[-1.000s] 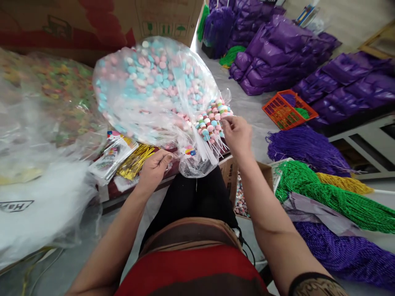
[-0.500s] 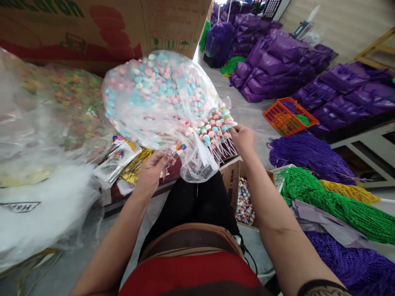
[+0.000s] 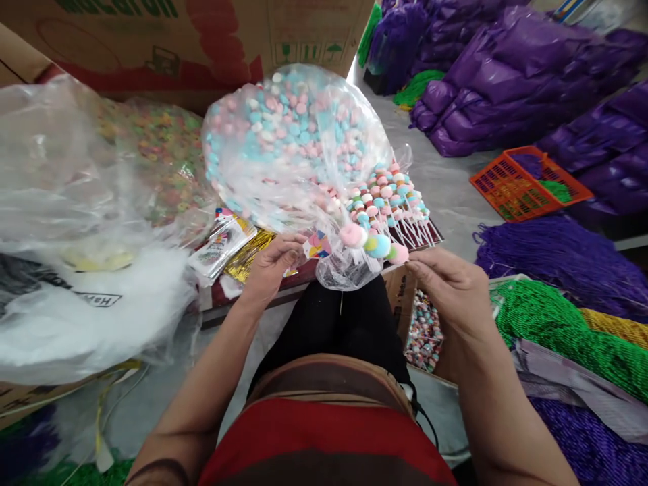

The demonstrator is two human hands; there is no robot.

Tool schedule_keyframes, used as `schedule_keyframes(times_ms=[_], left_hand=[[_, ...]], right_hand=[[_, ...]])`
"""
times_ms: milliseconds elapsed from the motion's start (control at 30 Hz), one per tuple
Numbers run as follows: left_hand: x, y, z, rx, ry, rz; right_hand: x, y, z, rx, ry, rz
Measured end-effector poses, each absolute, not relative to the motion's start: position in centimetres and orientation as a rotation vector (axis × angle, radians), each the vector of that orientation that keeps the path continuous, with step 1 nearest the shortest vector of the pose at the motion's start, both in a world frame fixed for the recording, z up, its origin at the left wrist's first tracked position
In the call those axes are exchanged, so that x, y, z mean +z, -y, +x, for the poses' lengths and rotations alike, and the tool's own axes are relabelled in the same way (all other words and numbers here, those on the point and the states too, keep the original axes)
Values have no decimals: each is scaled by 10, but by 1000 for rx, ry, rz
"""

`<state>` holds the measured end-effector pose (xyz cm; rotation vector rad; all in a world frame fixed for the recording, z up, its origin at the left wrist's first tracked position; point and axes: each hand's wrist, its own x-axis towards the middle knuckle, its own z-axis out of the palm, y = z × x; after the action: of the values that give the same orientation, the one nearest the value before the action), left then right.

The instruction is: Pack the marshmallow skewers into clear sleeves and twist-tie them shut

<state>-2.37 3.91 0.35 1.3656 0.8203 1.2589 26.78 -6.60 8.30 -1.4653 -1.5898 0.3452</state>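
My right hand [image 3: 450, 283] pinches a candy skewer [image 3: 377, 246] by its stick end. Its pink, white, blue and green soft pieces point left toward my other hand. In my left hand [image 3: 273, 260] is a small clear packet with a colourful printed top [image 3: 318, 246], held between thumb and fingers. The skewer's tip is close to the packet; I cannot tell whether they touch. Behind them lies a pile of candy skewers [image 3: 387, 196] with white sticks. Beside it bulges a big clear bag of pink, blue and white candies [image 3: 293, 135].
Flat printed packets [image 3: 223, 250] and gold twist ties [image 3: 248, 256] lie left of my left hand. An open carton of wrapped candy [image 3: 424, 334] stands below my right forearm. Farther right are an orange basket [image 3: 526, 185], purple bundles [image 3: 557, 263] and green strands [image 3: 572, 317].
My right hand has drawn a skewer from the pile and brought it back toward the packet in my left hand. The view has shifted, so the scene sits farther right.
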Motion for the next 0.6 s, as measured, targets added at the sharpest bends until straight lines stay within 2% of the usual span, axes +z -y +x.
schedule_keyframes(times_ms=[333,600], left_hand=[[11,-39,-30,1203,-739,1626],[22,-41,-33,1089,-719,1935]], right_hand=[[95,70,284,103,1923,-1549],[92,72,289,213,1805,-1546]])
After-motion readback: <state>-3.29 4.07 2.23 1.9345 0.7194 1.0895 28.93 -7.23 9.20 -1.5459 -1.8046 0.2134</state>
